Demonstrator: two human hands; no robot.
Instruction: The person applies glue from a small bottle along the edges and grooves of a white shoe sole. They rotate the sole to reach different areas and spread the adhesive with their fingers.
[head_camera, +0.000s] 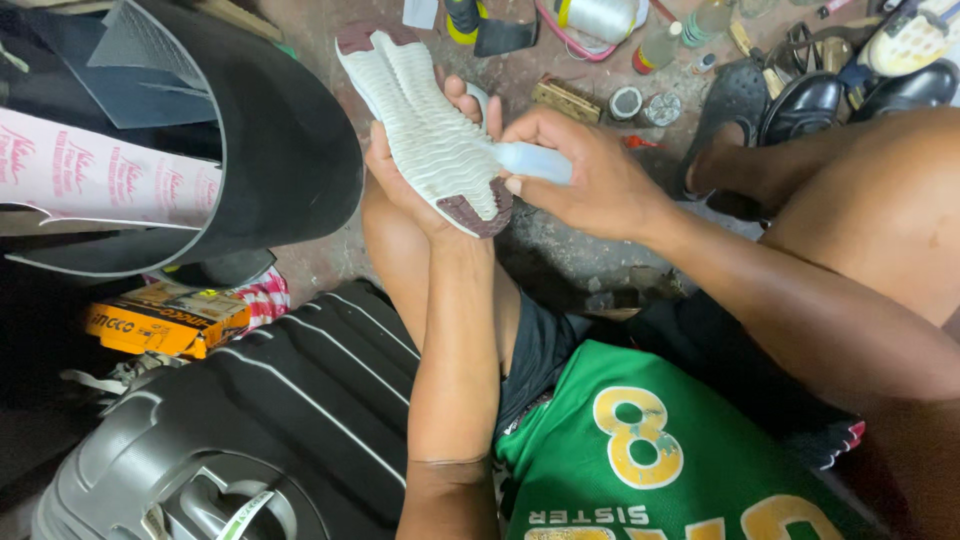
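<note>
My left hand (405, 185) grips a shoe (425, 125) turned sole up, its ribbed white sole with maroon patches at toe and heel facing me. My right hand (585, 175) holds a small translucent plastic bottle (535, 162) with its tip against the heel end of the sole. Both hands are raised over my knees, above a stained concrete floor (550, 250).
Rolled black and pink sheet material (200, 150) stands at left. A dark ribbed suitcase (280, 420) lies at lower left beside an orange box (165, 320). Black shoes (810, 100), small bottles (655, 45), a thread spool (600, 18) and tins (640, 105) crowd the floor ahead.
</note>
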